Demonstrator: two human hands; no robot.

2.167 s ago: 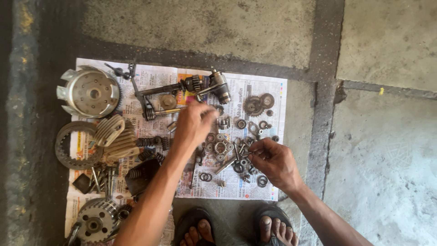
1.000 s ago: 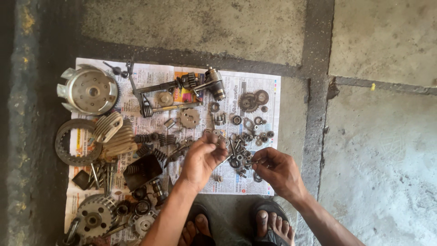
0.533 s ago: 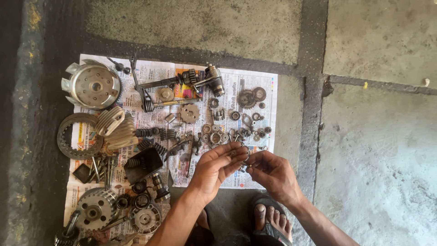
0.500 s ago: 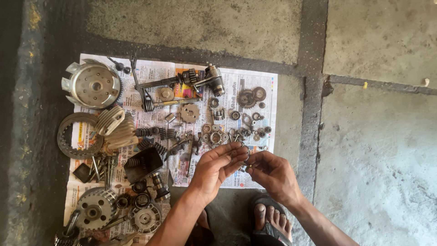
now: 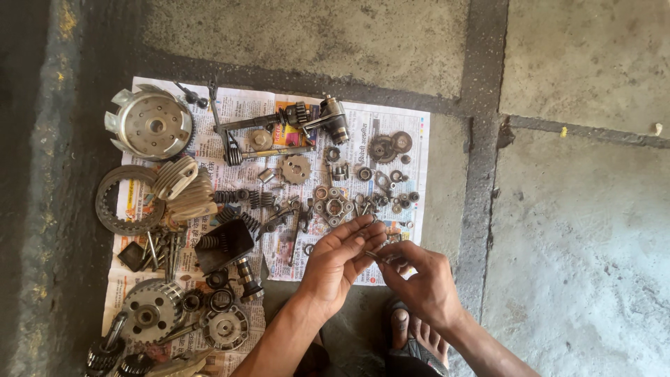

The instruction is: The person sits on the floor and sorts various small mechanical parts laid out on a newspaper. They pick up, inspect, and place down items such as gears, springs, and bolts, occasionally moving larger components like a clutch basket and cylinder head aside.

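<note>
Nearest to me, at the bottom edge, I see a foot in a dark sandal [image 5: 412, 342] on the stone floor [image 5: 593, 265], with both forearms rising from below. My right hand [image 5: 422, 279] sits just above that foot, its fingers pinched together on a small metal part [image 5: 372, 254] that is too small for me to identify. My left hand [image 5: 335, 262] meets it from the other side, palm turned up, fingers [image 5: 359, 234] half curled and touching the same small part, so both hands close on it over the near edge of the newspaper [image 5: 230, 139]. Just beyond the fingertips lies a cluster of bearings and washers [image 5: 333, 204], with more small rings and nuts scattered to its right. To the left of my hands I see a dark block-shaped part [image 5: 223, 246] with springs beside it, a row of bolts [image 5: 162, 253], and, lower left, two toothed round clutch parts [image 5: 150, 311]. Further out sit a ring-shaped friction plate [image 5: 125, 200] with pale finned pieces [image 5: 183, 188] overlapping it, and a small sprocket [image 5: 295, 168]. At the far edge of the paper lie a large silver drum [image 5: 150, 124], a geared shaft [image 5: 307, 119] and two dark gears [image 5: 391, 145].
</note>
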